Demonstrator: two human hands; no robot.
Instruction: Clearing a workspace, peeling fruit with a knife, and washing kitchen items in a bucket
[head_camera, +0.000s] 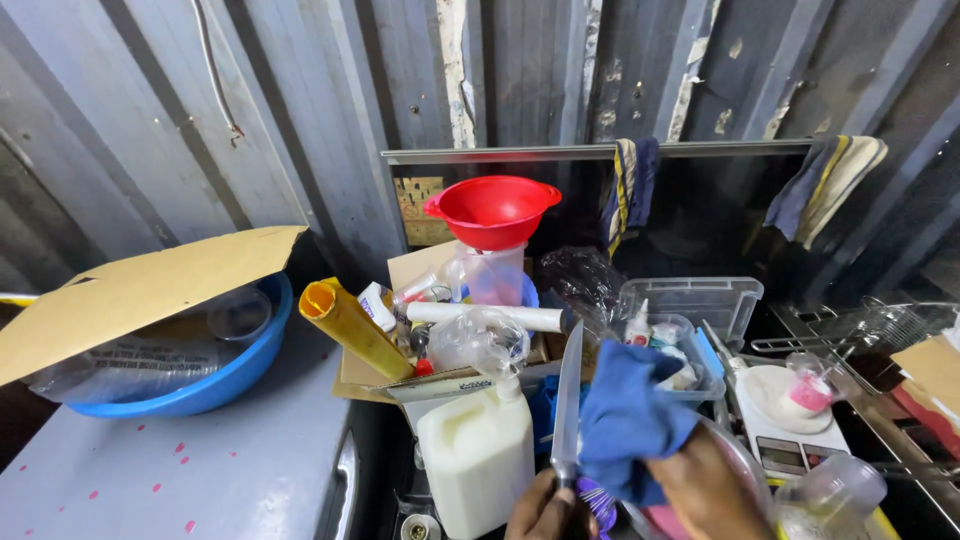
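Near the worktop's front edge, the left hand is closed around a knife handle, blade upright. The right hand grips a blue cloth touching the blade, beside a white jug.

Knife in the left hand: shiny smooth metal blade. Right hand grips soft matt blue cloth. Left of the hands, translucent smooth plastic jug. Above them, glossy red plastic funnel; far left, matt cardboard.

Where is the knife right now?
In the head view, the knife stands blade-up at bottom centre, held by the left hand, between the white jug and the blue cloth.
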